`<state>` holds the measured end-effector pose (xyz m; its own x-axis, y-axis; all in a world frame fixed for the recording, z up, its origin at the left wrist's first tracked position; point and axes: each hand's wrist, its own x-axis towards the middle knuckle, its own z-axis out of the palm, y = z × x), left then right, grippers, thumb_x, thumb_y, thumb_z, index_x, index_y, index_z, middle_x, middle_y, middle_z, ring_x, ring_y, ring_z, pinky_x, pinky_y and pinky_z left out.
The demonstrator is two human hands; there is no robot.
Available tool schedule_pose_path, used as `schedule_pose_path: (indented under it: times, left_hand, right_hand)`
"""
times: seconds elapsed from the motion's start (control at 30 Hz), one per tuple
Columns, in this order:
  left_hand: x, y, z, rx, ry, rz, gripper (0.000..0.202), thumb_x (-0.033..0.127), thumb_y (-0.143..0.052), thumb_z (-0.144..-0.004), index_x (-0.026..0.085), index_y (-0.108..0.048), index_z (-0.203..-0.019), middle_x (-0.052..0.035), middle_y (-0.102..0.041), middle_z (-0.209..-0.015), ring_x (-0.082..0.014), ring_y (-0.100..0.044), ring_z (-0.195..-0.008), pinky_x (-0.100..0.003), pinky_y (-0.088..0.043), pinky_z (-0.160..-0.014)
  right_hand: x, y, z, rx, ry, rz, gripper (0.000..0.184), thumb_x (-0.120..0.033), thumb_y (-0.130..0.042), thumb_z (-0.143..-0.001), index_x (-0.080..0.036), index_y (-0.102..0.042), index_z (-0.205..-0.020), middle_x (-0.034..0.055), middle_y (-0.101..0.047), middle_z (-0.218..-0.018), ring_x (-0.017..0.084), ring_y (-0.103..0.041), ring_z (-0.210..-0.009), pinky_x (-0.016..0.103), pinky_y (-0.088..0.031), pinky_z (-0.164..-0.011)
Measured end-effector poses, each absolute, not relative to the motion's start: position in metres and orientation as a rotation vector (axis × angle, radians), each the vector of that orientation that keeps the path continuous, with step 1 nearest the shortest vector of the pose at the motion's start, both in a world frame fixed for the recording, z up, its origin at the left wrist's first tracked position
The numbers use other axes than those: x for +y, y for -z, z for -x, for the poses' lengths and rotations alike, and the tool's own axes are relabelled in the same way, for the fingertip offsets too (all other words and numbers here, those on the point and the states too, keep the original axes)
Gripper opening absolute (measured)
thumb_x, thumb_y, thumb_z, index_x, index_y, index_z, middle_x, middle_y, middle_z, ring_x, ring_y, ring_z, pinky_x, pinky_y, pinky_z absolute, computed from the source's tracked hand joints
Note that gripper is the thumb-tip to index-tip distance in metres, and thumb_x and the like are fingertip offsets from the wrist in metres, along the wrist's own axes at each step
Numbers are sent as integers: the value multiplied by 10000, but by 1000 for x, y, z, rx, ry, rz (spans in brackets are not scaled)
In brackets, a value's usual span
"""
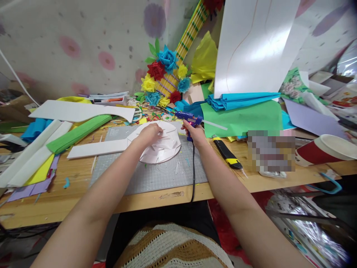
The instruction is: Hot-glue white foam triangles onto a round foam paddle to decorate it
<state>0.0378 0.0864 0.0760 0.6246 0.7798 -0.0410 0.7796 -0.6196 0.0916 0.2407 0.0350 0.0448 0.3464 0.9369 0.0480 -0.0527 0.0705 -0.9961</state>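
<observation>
My right hand point(194, 133) grips a blue hot glue gun point(189, 118) by its handle. A red light shows on the gun, a pale glue stick point(214, 124) sticks out of its back, and its nozzle points left. My left hand point(152, 134) is closed, with fingertips bent down over a white foam board guitar shape point(163, 154). What those fingers pinch is too small to make out. Several narrow white strips lie on the round body, and its long neck point(96, 149) points left. Beneath it lies a grey cutting mat point(125, 182).
A black and yellow utility knife point(227, 152) lies right of the mat, near a paper cup point(325, 150). Green paper point(242, 119), blue crepe paper point(244, 100) and a flower-covered yellow guitar point(169, 83) are behind. White board point(83, 111) and rolled paper point(79, 133) lie left. The gun's cord point(193, 175) hangs over the edge.
</observation>
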Motion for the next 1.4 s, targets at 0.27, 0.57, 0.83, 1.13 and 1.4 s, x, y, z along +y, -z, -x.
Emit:
schedule_pose_path:
  times: [0.27, 0.57, 0.83, 1.13, 1.4]
  left_hand:
    - [92, -72, -35, 1340, -93, -2613, 372, 191, -681, -748, 165, -716, -1117, -105, -687, -1075, -232, -628, -987, -279, -468, -867]
    - [84, -77, -30, 1232, -388, -2627, 212, 217, -612, -828, 150, -726, -993, -104, -662, -1053, -203, -612, -1001, -292, -456, -923]
    - [87, -69, -34, 1292, -271, -2647, 203, 175, -555, -803, 165, -741, -883, -75, -694, -930, -175, -620, -840, -262, -467, -778]
    - [85, -74, -38, 1406, -231, -2573, 189, 184, -588, -785, 191, -745, -889, -56, -715, -918, -171, -629, -810, -255, -461, -739]
    - [81, -69, -36, 1430, -341, -2477, 191, 154, -581, -770, 192, -742, -866, -52, -719, -916, -169, -641, -808, -264, -490, -748]
  right_hand:
    - [34, -45, -239, -934, -910, 1292, 441, -609, -728, -606, -193, -583, -608, 12, -640, -606, 64, -420, -436, 225, -327, -416]
    - [36, -43, -240, -928, -911, 1315, 455, -631, -723, -595, -202, -574, -616, 4, -614, -562, 77, -418, -440, 230, -330, -420]
    - [37, -39, -239, -961, -901, 1332, 432, -621, -708, -623, -208, -584, -630, -5, -603, -542, 80, -408, -434, 228, -336, -420]
    - [39, -36, -240, -984, -879, 1351, 456, -648, -690, -624, -201, -606, -652, 0, -600, -540, 91, -419, -444, 235, -360, -429]
    - [39, -36, -240, -951, -896, 1315, 432, -615, -714, -616, -196, -609, -634, 5, -618, -567, 83, -406, -438, 235, -334, -424]
